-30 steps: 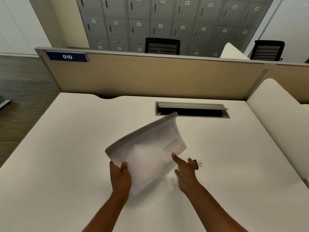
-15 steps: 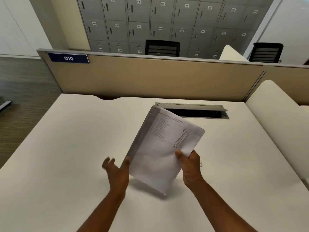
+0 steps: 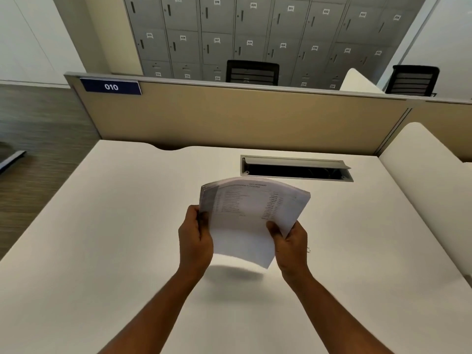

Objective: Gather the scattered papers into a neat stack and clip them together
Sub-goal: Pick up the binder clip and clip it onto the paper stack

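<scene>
A stack of papers [image 3: 251, 221] is held above the white tabletop [image 3: 102, 238], clear of the surface, with its shadow cast on the tabletop just below the lower edge. The left hand [image 3: 195, 241] is closed on the stack's left edge, thumb on the printed face, fingers hidden behind the sheets. The right hand [image 3: 290, 245] is clenched on the lower right edge, thumb laid across the front of the top sheet. Both grips are thus occupied with the same stack, which sits between them and rises beyond them, slightly bowed, printed side towards the camera. The sheet edges are seen fanned a little at the upper left corner, not fully squared. The print is in columns but is too blurred to be read. A small piece of metal wire, apparently part of a binder clip [image 3: 308, 249], is seen on the tabletop just right of the right grip, mostly hidden by the hand; whether it is touched cannot be told. Beyond the grips, an open cable slot [image 3: 296, 168] is set into the tabletop. Farther beyond, a beige partition [image 3: 242, 118] is marked with a blue "010" plate [image 3: 111, 86], with grey lockers [image 3: 255, 34] and two black chairs behind it.
</scene>
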Motion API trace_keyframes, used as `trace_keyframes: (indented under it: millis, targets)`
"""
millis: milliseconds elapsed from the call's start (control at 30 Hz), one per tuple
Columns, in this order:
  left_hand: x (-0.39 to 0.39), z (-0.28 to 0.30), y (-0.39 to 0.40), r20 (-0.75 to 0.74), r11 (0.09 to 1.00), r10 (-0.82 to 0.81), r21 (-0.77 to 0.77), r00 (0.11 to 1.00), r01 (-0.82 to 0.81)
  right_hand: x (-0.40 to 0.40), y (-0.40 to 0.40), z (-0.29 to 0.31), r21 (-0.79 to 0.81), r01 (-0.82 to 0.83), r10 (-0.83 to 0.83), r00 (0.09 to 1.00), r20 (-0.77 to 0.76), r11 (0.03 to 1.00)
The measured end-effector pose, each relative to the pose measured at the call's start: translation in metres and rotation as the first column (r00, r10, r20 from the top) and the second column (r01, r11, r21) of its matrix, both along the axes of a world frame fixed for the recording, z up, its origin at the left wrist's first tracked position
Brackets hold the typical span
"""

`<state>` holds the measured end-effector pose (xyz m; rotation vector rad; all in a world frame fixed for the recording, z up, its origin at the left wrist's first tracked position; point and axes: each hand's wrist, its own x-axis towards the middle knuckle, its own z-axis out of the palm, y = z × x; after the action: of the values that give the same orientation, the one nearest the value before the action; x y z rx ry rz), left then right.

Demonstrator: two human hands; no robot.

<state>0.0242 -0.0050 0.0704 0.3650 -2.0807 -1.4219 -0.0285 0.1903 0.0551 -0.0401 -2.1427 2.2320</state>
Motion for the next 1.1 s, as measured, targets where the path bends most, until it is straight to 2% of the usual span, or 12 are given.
trace_keyframes:
  millis: [100,200,433,533,700,767,833,900,933,1000,1100]
  targets:
    - [0.007,-0.004,0.004,-0.039,1.0,0.01,0.005,0.999,-0.01,0.008,-0.005,-0.004,0.039,0.049,-0.047,0.998,-0.044,0.998]
    - [0.013,-0.014,0.006,0.025,1.0,0.001,0.028,1.0,-0.001,0.015,-0.009,-0.005,0.088,0.03,-0.026,0.998,-0.05,0.996]
    - [0.014,-0.017,0.007,0.034,0.998,-0.061,0.03,0.998,0.06,0.015,-0.012,-0.003,0.112,0.066,-0.065,0.998,-0.016,0.992]
    - [0.014,-0.015,0.006,0.013,0.998,-0.047,0.051,0.999,0.046,0.014,-0.012,-0.001,0.102,0.097,-0.092,0.994,-0.059,0.99]
    - [0.018,-0.02,0.004,0.025,0.995,-0.087,0.047,0.996,0.085,0.012,-0.01,0.001,0.148,-0.022,0.037,0.994,-0.104,0.989]
    - [0.019,-0.022,0.005,0.044,0.995,-0.093,0.049,0.995,0.091,0.013,-0.009,0.007,0.206,0.007,0.029,0.985,-0.172,0.978]
    - [0.019,-0.024,0.005,0.055,0.995,-0.077,0.062,0.996,0.074,0.011,-0.006,0.015,0.322,0.121,0.005,0.931,-0.364,0.939]
    - [0.02,-0.025,0.005,0.062,0.996,-0.071,0.059,0.996,0.067,0.01,-0.003,0.027,0.498,0.275,0.075,0.815,-0.575,0.823]
    - [0.02,-0.026,0.006,0.064,0.996,-0.073,0.056,0.995,0.07,0.008,-0.001,0.033,0.57,0.329,0.139,0.767,-0.626,0.753]
    - [0.02,-0.028,0.006,0.065,0.996,-0.082,0.053,0.995,0.078,0.007,0.0,0.042,0.641,0.374,0.192,0.746,-0.637,0.67]
    - [0.02,-0.028,0.006,0.062,0.996,-0.081,0.048,0.995,0.078,0.007,0.003,0.046,0.644,0.397,0.19,0.737,-0.648,0.654]
